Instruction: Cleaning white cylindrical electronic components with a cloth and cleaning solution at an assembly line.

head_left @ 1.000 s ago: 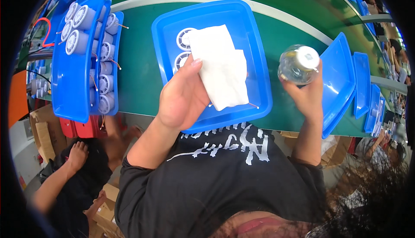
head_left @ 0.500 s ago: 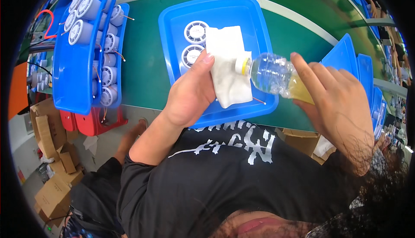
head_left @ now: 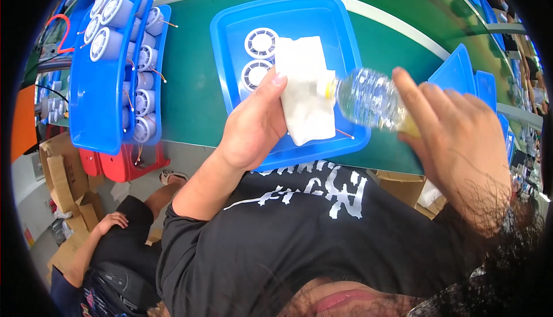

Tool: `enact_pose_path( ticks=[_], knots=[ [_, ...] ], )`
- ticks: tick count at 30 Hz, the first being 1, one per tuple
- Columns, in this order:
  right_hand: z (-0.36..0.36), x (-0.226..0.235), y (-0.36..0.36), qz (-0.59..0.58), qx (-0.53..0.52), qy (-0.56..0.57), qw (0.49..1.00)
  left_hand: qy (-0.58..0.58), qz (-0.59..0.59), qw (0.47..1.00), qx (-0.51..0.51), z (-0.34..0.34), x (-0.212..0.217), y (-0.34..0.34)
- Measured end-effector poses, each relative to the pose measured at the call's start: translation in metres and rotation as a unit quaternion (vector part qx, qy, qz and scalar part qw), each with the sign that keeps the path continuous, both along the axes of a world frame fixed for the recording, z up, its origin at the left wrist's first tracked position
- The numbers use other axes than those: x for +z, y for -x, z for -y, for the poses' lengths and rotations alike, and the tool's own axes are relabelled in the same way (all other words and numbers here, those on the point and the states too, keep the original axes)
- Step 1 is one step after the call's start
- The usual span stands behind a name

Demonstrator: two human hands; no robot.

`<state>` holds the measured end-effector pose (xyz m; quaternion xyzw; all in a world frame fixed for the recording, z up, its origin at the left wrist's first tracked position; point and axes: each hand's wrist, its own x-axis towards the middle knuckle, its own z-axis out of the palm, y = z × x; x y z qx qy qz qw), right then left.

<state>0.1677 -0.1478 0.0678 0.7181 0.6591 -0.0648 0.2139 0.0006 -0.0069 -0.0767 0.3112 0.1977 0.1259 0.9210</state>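
So the white folded cloth (head_left: 305, 89) is the centre of it all here, held up over the near-right part of the blue tray (head_left: 230, 58) that sits on the green counter (head_left: 190, 98). The left hand (head_left: 253, 124) has it pinched, thumb on top and the other fingers tucked underneath, so those I can't really see. The right hand (head_left: 455, 138) is wrapped around a clear plastic bottle (head_left: 368, 101), fingers curled round its body, tipped on its side with the yellowish mouth right up against the cloth's edge. Looks like the wetting of the cloth is underway, I'd guess, though I can't make out any liquid actually coming out. The two round white fan-like parts (head_left: 260, 58) in the tray's far-left area sit untouched, so whatever wiping they need seems not yet started. Further left there's a stack of blue trays (head_left: 98, 104) loaded with more grey-white cylinder parts with thin wires, and more blue trays (head_left: 461, 72) leaning at the right. Another person sits low at the lower left, near cardboard boxes (head_left: 57, 173).
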Motion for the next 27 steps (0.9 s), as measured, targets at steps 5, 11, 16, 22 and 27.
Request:
enact_pose_path(
  ticks=[5,11,16,22,27],
  knots=[
    [0.002,-0.003,-0.007,0.037,-0.001,-0.041,0.998,-0.015,-0.009,1.0,-0.004,-0.001,-0.004,0.0],
    [0.006,0.006,0.0,-0.094,-0.045,0.068,0.992,-0.033,0.03,0.999,-0.007,-0.007,-0.003,-0.005],
    [0.005,-0.01,-0.026,-0.223,-0.12,0.004,0.967,-0.034,0.019,0.999,0.039,-0.012,-0.007,0.021],
    [0.032,-0.112,-0.039,-0.514,-0.315,-0.464,0.649,-0.12,0.025,0.992,-0.042,-0.025,-0.014,0.018],
    [0.022,-0.179,-0.044,-0.506,-0.34,-0.501,0.614,-0.307,-0.007,0.95,-0.058,-0.017,-0.014,0.019]
  ],
)
